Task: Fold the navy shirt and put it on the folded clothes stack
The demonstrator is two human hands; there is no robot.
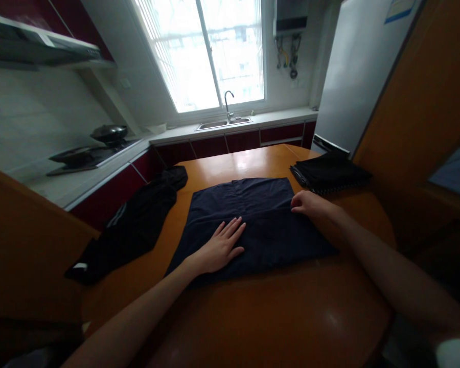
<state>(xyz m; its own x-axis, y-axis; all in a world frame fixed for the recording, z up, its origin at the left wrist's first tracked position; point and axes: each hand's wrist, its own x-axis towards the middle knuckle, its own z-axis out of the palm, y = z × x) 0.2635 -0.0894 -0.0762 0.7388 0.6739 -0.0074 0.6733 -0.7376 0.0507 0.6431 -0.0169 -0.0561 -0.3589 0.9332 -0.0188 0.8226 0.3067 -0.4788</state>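
Observation:
A dark navy garment [253,214] lies folded into a rough rectangle on the round orange table [276,306]. My left hand [220,248] rests flat on its near left part, fingers stretched out and pointing to the far right. My right hand [308,204] sits at the garment's right edge with its fingers curled onto the cloth; I cannot make out whether they pinch it.
A black garment [138,220] lies crumpled over the table's left edge. A stack of folded dark clothes [329,174] sits at the far right. Behind are a counter with a sink [224,122], a stove with a wok [107,134], and a grey fridge [356,76].

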